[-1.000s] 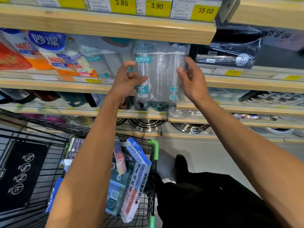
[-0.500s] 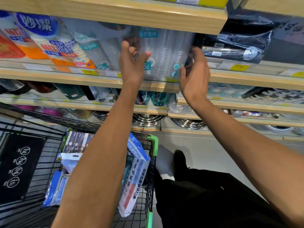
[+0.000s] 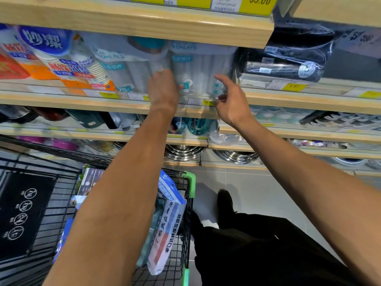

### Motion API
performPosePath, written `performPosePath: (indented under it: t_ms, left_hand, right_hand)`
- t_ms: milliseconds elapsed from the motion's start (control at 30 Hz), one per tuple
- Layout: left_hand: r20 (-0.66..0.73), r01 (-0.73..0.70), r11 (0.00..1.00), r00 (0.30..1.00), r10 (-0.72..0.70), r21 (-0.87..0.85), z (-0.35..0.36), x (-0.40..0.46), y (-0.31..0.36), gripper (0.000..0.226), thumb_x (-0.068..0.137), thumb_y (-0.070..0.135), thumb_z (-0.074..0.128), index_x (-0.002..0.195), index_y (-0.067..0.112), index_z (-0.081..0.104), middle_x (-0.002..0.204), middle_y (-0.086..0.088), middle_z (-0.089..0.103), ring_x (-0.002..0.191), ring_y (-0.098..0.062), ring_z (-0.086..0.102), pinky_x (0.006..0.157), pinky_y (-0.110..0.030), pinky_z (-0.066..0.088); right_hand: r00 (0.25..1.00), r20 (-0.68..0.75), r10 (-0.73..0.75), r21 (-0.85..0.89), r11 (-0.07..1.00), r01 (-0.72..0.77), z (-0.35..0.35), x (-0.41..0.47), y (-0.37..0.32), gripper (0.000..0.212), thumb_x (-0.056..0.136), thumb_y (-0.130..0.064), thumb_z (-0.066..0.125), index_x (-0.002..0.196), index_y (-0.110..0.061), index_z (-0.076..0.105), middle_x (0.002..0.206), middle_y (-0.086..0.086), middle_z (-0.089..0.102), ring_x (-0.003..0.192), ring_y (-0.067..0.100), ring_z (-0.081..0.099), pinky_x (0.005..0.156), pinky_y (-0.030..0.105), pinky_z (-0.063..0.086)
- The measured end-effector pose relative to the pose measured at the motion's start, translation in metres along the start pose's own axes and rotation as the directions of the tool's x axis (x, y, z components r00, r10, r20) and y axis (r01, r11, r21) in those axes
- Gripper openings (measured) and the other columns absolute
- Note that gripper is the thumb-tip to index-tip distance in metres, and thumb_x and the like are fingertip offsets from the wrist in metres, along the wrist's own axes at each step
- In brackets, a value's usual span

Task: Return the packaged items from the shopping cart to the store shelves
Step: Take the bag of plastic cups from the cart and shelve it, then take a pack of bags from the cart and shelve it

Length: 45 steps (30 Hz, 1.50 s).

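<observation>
Pressed against the clear pack of plastic cups (image 3: 198, 73), the left hand (image 3: 164, 89) reaches deepest, its fingertips hidden against the wrapper, so whether that grip pinches or only pushes I cannot tell. Beside it the right hand (image 3: 231, 102) hangs just off the pack's lower right corner, fingers loosely curled and holding nothing. Below both arms, the shopping cart (image 3: 188, 195) holds more packaged goods, a white and blue bag (image 3: 169, 223) upright at its rim. Farther off, the pack stands upright on the wooden shelf (image 3: 288, 100), long axis vertical, straight ahead of the left hand, which seems best placed to seat it.
</observation>
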<state>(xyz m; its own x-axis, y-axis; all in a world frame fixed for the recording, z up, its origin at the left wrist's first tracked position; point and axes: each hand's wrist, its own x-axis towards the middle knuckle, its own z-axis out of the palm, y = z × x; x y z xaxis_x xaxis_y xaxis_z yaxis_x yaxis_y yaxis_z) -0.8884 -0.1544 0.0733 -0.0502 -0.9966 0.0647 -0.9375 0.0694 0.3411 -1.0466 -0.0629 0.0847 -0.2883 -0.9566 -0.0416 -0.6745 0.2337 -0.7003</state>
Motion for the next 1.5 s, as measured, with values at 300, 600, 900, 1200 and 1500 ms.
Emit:
performPosePath:
  t_ms: [300, 600, 900, 1200, 1500]
  left_hand:
    - [-0.064, -0.019, 0.849, 0.998, -0.018, -0.529, 0.014, -0.06, -0.033, 0.016, 0.09, 0.033, 0.065, 0.094, 0.023, 0.077, 0.087, 0.009, 0.076, 0.08, -0.006, 0.07, 0.076, -0.03, 0.057]
    - [0.062, 0.47, 0.617, 0.824, -0.563, -0.631, 0.025, -0.191, -0.147, 0.004, 0.083, 0.019, 0.07, 0.082, 0.022, 0.073, 0.073, 0.006, 0.068, 0.068, -0.012, 0.063, 0.072, -0.036, 0.058]
    - [-0.136, 0.905, 0.002, -0.062, -0.989, -0.425, 0.038, -0.448, -0.148, 0.041, 0.074, 0.015, 0.073, 0.111, 0.011, 0.054, 0.125, -0.018, 0.05, 0.113, -0.039, 0.05, 0.089, -0.05, 0.047]
    - [0.19, 0.804, -0.347, -0.29, -0.938, -0.483, 0.095, -0.495, -0.133, 0.036, 0.096, 0.035, 0.055, 0.118, 0.007, 0.063, 0.111, -0.017, 0.069, 0.103, -0.037, 0.064, 0.093, -0.045, 0.053]
    - [0.193, 0.815, -0.327, -0.265, -0.945, -0.479, 0.158, -0.588, -0.127, 0.034, 0.083, 0.047, 0.053, 0.095, 0.02, 0.068, 0.085, -0.007, 0.072, 0.077, -0.03, 0.071, 0.077, -0.047, 0.06]
  right_hand:
    - [0.998, 0.0, -0.067, 0.108, 0.992, 0.066, 0.035, -0.027, -0.005, 0.028, 0.084, -0.004, 0.063, 0.108, -0.017, 0.065, 0.081, -0.001, 0.064, 0.073, 0.016, 0.065, 0.066, 0.032, 0.053]
    - [0.87, 0.486, -0.084, -0.007, 0.995, 0.101, 0.124, -0.081, -0.014, 0.016, 0.089, -0.018, 0.066, 0.101, -0.011, 0.074, 0.091, 0.005, 0.073, 0.086, 0.019, 0.068, 0.078, 0.025, 0.051]
    - [0.738, 0.663, -0.128, -0.359, 0.81, 0.464, 0.143, -0.129, 0.046, 0.022, 0.095, -0.019, 0.059, 0.111, -0.005, 0.065, 0.1, 0.016, 0.07, 0.093, 0.034, 0.068, 0.077, 0.037, 0.055]
    - [0.681, 0.656, -0.325, -0.328, 0.69, 0.646, 0.157, -0.104, 0.062, 0.011, 0.091, -0.018, 0.068, 0.095, -0.01, 0.073, 0.094, 0.019, 0.073, 0.093, 0.038, 0.068, 0.075, 0.036, 0.053]
    - [0.631, 0.718, -0.296, -0.335, 0.647, 0.685, 0.116, -0.135, 0.108, 0.015, 0.086, -0.02, 0.072, 0.097, -0.009, 0.072, 0.097, 0.017, 0.074, 0.095, 0.037, 0.069, 0.079, 0.039, 0.056]
